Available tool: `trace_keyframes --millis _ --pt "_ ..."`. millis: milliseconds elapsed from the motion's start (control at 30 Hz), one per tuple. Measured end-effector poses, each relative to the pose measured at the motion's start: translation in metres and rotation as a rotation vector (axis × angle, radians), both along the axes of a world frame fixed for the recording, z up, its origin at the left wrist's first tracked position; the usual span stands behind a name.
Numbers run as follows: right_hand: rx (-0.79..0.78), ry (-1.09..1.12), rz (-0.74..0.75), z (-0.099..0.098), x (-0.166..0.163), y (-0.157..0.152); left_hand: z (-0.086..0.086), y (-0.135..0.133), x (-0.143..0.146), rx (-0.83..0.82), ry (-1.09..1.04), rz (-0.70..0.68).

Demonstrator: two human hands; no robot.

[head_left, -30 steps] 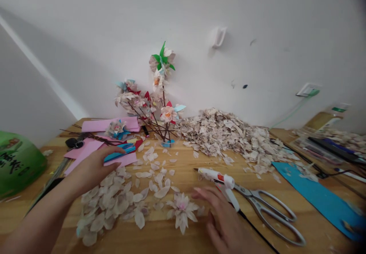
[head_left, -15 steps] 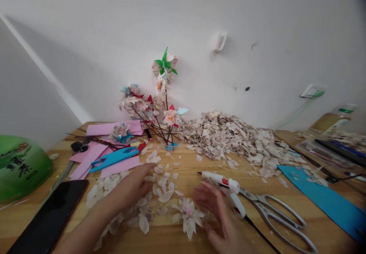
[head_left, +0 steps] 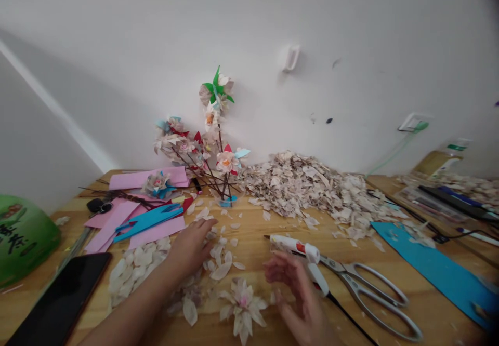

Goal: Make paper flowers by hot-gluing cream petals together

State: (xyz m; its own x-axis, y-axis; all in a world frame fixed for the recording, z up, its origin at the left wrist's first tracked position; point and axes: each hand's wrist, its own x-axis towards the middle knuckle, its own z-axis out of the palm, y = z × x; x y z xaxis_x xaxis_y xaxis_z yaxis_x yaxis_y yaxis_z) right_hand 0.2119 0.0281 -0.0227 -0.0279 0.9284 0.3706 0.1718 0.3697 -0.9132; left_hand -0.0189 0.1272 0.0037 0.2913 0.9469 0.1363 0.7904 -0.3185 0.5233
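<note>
My left hand reaches over loose pale petals on the wooden table, its fingers apart and pointing down at them. Some petals are hidden beneath it. Near the front lies a flower made of petals, with a pink centre. To its right is my right hand, palm turned inward, the fingers curved and the thumb apart, with nothing held. A white glue gun lies just behind the right hand, partly covered by it. Silver-handled scissors rest beside the glue gun.
A heap of dried petals spreads along the wall. Petal flowers on stems stand in a small clear holder. Pink paper, blue cut paper, a black phone and a green container lie left; a blue sheet lies right.
The view has shifted slightly, so everything sits further left in the picture. My left hand has moved a little over the petals; my right hand stays near the glue gun.
</note>
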Motion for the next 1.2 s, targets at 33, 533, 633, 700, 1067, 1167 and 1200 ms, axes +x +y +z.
trace_keyframes --millis 33,533,633,700,1067,1167,1200 --pt "0.003 0.005 -0.011 0.000 0.000 0.000 -0.001 0.002 0.001 -0.005 -0.008 0.009" --pt "-0.003 0.154 -0.090 0.019 -0.002 -0.004 0.035 -0.033 0.017 -0.348 -0.774 0.080" --pt "-0.125 0.283 0.005 0.024 -0.009 -0.008 0.032 -0.054 0.032 -0.720 -1.148 0.113" --pt "-0.204 0.357 0.082 0.025 -0.014 -0.010 0.028 -0.063 0.042 -0.851 -1.237 0.127" --pt "-0.422 0.534 0.120 0.036 -0.019 -0.006 0.027 -0.075 0.061 -0.972 -1.316 0.196" --pt "-0.450 0.583 0.104 0.040 -0.017 -0.006 0.032 -0.079 0.064 -0.940 -1.358 0.195" --pt "-0.457 0.596 0.097 0.040 -0.016 -0.006 0.032 -0.080 0.065 -0.931 -1.367 0.195"
